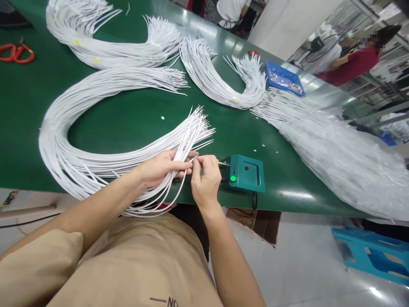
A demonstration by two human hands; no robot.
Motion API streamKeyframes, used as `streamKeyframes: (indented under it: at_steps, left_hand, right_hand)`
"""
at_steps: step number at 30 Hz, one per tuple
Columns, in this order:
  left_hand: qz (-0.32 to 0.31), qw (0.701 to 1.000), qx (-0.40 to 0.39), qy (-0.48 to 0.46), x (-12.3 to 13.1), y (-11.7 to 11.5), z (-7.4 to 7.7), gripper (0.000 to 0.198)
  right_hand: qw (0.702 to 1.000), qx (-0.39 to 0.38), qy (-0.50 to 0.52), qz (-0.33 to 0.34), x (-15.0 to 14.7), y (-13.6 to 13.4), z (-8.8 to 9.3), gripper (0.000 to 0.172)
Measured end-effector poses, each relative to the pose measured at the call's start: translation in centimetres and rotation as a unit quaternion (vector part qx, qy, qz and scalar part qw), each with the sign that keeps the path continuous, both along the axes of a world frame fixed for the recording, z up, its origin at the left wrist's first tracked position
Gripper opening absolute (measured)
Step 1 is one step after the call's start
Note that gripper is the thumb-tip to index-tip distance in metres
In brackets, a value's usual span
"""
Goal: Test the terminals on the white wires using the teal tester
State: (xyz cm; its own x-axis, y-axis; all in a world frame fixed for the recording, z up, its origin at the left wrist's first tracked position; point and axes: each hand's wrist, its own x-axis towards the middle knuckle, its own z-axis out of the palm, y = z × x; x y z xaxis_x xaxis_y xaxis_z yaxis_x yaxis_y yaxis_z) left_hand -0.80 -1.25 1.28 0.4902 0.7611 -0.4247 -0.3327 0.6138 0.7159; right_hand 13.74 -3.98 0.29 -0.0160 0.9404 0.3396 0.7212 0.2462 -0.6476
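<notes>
My left hand [162, 168] is closed around a small bunch of white cables [188, 143], whose tips fan out up and to the right. Pinched in my right hand [206, 177] is the end of a single white cable [182, 183] that bends down from the bunch; its tip is mostly hidden by my fingers. Just right of that hand stands a small green machine [247, 172] with a bright green button and a thin metal part pointing left. Behind my left hand lies a large curved bundle of white cables [54, 132].
More cable bundles [121, 53] [211, 79] lie farther back. A blue tray [284, 79] holds small metal pieces. Plastic-wrapped cables [345, 149] cover the right side. Red-handled scissors [17, 53] rest at far left. A blue stool [373, 256] stands on the floor. Other people are in the background.
</notes>
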Motion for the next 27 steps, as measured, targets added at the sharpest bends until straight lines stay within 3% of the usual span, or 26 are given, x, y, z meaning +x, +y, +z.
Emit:
streamKeyframes:
  at_steps: [3, 6, 8, 11, 14, 18, 27]
  left_hand:
    - [-0.007, 0.999, -0.048, -0.019, 0.0, 0.5, 0.0, 0.036]
    - [-0.012, 0.999, -0.038, -0.005, 0.3, 0.8, -0.3, 0.038]
    - [-0.009, 0.999, 0.007, 0.033, 0.7, 0.9, -0.7, 0.041]
    - [-0.001, 0.989, 0.092, 0.115, 1.6, 1.1, -1.1, 0.043]
    - [-0.002, 0.973, 0.138, 0.187, 2.4, 1.3, -1.1, 0.043]
    - [-0.002, 0.958, 0.154, 0.240, 3.2, 1.8, -1.1, 0.039]
    - [0.003, 0.953, 0.159, 0.259, 3.4, 2.8, -3.0, 0.040]
  right_hand:
    - [0.986, 0.073, -0.142, 0.053, 0.7, 0.0, -0.5, 0.024]
    - [0.971, 0.089, -0.197, 0.103, 2.1, 0.4, -0.2, 0.024]
    - [0.969, 0.069, -0.207, 0.117, 3.3, 0.9, 0.6, 0.021]
    - [0.970, 0.023, -0.228, 0.079, 5.4, 2.1, 1.7, 0.022]
    - [0.954, -0.040, -0.283, 0.086, 7.1, 3.4, 2.1, 0.014]
    - [0.935, -0.088, -0.318, 0.133, 8.0, 4.1, 1.7, 0.010]
    - [0.944, -0.125, -0.277, 0.127, 8.0, 4.7, 1.9, 0.011]
